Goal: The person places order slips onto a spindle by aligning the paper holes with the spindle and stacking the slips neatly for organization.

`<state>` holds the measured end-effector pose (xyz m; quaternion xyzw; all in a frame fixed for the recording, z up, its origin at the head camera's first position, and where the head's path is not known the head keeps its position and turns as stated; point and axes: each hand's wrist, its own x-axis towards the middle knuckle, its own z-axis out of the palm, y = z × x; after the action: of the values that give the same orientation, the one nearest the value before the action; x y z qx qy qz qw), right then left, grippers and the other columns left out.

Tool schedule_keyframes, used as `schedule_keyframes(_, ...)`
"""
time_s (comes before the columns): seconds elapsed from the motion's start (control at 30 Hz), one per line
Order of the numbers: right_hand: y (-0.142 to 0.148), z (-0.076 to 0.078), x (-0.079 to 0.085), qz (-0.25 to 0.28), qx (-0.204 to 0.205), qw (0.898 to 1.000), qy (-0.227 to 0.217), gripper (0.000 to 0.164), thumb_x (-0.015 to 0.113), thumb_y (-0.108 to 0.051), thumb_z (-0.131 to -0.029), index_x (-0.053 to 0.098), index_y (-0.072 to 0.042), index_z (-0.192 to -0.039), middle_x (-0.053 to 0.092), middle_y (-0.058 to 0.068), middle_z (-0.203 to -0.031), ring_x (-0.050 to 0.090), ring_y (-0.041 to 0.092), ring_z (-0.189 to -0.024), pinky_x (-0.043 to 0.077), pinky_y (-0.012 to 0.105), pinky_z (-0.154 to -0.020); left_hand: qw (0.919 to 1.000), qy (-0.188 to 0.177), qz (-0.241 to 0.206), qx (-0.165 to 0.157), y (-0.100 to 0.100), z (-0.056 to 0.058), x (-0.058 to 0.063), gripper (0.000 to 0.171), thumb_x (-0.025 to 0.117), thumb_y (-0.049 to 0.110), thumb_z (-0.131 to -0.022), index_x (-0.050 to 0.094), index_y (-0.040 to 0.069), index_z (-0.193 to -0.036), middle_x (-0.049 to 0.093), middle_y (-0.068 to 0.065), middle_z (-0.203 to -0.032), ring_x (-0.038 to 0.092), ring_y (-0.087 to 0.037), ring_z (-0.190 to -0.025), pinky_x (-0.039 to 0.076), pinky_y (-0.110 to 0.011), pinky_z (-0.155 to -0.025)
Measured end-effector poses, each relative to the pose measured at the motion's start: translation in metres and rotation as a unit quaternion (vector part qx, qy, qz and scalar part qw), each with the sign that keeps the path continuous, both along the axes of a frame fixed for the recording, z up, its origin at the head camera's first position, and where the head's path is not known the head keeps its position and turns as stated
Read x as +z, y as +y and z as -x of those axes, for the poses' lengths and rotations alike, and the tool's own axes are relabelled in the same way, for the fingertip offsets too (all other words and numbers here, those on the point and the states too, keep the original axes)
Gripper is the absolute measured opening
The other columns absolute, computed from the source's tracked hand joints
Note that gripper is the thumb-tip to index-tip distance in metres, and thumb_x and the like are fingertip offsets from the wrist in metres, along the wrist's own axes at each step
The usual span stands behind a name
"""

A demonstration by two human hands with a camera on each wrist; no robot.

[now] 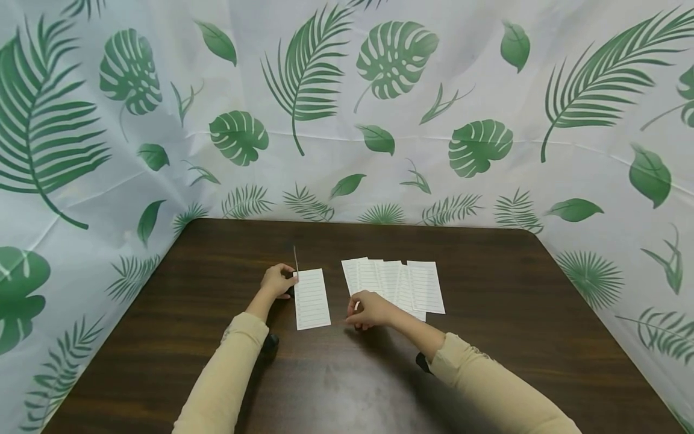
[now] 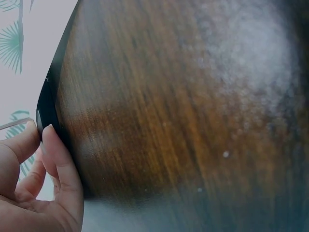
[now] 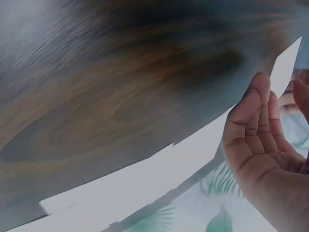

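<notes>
In the head view, my left hand holds the left edge of a ruled white card, pinching it together with a small black piece. A thin pale strip rises by the thumb, perhaps a wire handle of a clip. My right hand is at the front left corner of several overlapping ruled cards, fingers bent and thumb close to the index fingertip. Seen from the right wrist, those fingertips come together near the cards' edge; I cannot tell whether something thin lies between them.
The cards rest on a dark brown wooden table with rounded far corners. White fabric printed with green leaves surrounds it at the back and sides. A separate card sits rightmost in the fanned group, overlapping its neighbour. Light reflects off the near tabletop.
</notes>
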<state>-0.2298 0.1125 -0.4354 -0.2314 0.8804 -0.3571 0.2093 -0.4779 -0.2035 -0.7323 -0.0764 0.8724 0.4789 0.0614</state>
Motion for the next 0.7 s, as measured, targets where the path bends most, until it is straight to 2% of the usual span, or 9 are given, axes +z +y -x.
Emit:
schedule_keyframes(0.13, 0.013, 0.003, 0.000, -0.015, -0.006, 1.000, 0.011, 0.015, 0.071, -0.003, -0.079, 0.060, 0.004, -0.087, 0.067, 0.014, -0.067, 0.059, 0.018, -0.051, 0.047, 0.016, -0.046, 0.9999, 0.001, 0.015, 0.004, 0.016, -0.042, 0.059, 0.035, 0.074, 0.032, -0.080, 0.060, 0.020, -0.109, 0.053, -0.016, -0.105, 0.063, -0.025, -0.067, 0.058, -0.035, -0.048)
schedule_keyframes(0.23, 0.022, 0.006, -0.001, -0.020, -0.015, 1.000, 0.010, 0.017, 0.072, -0.003, -0.079, 0.061, 0.004, -0.088, 0.067, 0.013, -0.067, 0.060, 0.018, -0.052, 0.047, 0.017, -0.047, 0.9998, 0.005, 0.020, -0.003, 0.026, -0.069, 0.098, 0.034, 0.072, 0.029, -0.083, 0.059, 0.015, -0.111, 0.053, -0.018, -0.104, 0.062, -0.026, -0.067, 0.059, -0.034, -0.049)
schedule_keyframes(0.33, 0.030, 0.009, 0.001, -0.022, -0.024, 0.999, 0.020, 0.017, 0.072, -0.005, -0.079, 0.061, 0.004, -0.089, 0.067, 0.013, -0.067, 0.061, 0.019, -0.054, 0.047, 0.019, -0.048, 0.9997, 0.008, 0.020, -0.009, 0.034, -0.093, 0.134, 0.034, 0.072, 0.028, -0.083, 0.059, 0.012, -0.110, 0.054, -0.019, -0.100, 0.062, -0.028, -0.067, 0.059, -0.034, -0.050)
schedule_keyframes(0.37, 0.033, 0.010, 0.001, -0.022, -0.025, 0.999, 0.026, 0.017, 0.071, -0.006, -0.080, 0.061, 0.003, -0.089, 0.067, 0.013, -0.068, 0.061, 0.020, -0.054, 0.048, 0.019, -0.048, 0.9996, 0.020, 0.014, -0.015, 0.035, -0.101, 0.142, 0.033, 0.072, 0.031, -0.082, 0.060, 0.012, -0.107, 0.054, -0.018, -0.096, 0.061, -0.026, -0.064, 0.058, -0.032, -0.047)
schedule_keyframes(0.47, 0.041, 0.013, 0.002, -0.020, -0.029, 0.999, 0.036, 0.016, 0.071, -0.006, -0.080, 0.060, 0.003, -0.088, 0.068, 0.014, -0.069, 0.061, 0.019, -0.055, 0.048, 0.020, -0.049, 0.9999, 0.002, 0.012, -0.011, 0.047, -0.132, 0.188, 0.031, 0.071, 0.027, -0.084, 0.060, 0.009, -0.107, 0.054, -0.021, -0.096, 0.061, -0.027, -0.065, 0.057, -0.031, -0.047)
schedule_keyframes(0.53, 0.048, 0.014, 0.001, -0.019, -0.018, 0.999, 0.040, 0.016, 0.070, -0.006, -0.081, 0.060, 0.003, -0.090, 0.068, 0.016, -0.069, 0.061, 0.019, -0.056, 0.047, 0.020, -0.050, 0.9997, -0.021, 0.010, -0.004, 0.056, -0.155, 0.221, 0.031, 0.069, 0.022, -0.086, 0.060, 0.006, -0.110, 0.055, -0.022, -0.103, 0.062, -0.028, -0.068, 0.058, -0.031, -0.050)
schedule_keyframes(0.57, 0.051, 0.014, 0.001, -0.018, -0.011, 0.999, 0.042, 0.017, 0.069, -0.006, -0.081, 0.059, 0.004, -0.090, 0.067, 0.016, -0.069, 0.060, 0.019, -0.056, 0.047, 0.020, -0.050, 0.9997, -0.022, 0.012, -0.001, 0.060, -0.162, 0.231, 0.029, 0.068, 0.019, -0.086, 0.059, 0.004, -0.110, 0.055, -0.023, -0.103, 0.061, -0.027, -0.068, 0.058, -0.030, -0.049)
schedule_keyframes(0.6, 0.054, 0.015, 0.001, -0.016, -0.005, 0.999, 0.044, 0.017, 0.069, -0.006, -0.081, 0.059, 0.004, -0.090, 0.067, 0.017, -0.069, 0.061, 0.019, -0.056, 0.046, 0.020, -0.050, 0.9990, -0.038, 0.020, 0.007, 0.064, -0.171, 0.247, 0.030, 0.065, 0.014, -0.087, 0.058, 0.001, -0.113, 0.054, -0.025, -0.108, 0.062, -0.028, -0.070, 0.058, -0.030, -0.051)
schedule_keyframes(0.7, 0.061, 0.018, 0.003, -0.008, 0.017, 0.998, 0.053, 0.019, 0.069, -0.006, -0.081, 0.059, 0.005, -0.093, 0.067, 0.016, -0.070, 0.062, 0.022, -0.059, 0.047, 0.020, -0.051, 0.9993, -0.027, 0.024, 0.007, 0.068, -0.184, 0.263, 0.029, 0.063, 0.011, -0.088, 0.056, -0.003, -0.113, 0.053, -0.025, -0.107, 0.060, -0.025, -0.070, 0.057, -0.025, -0.049)
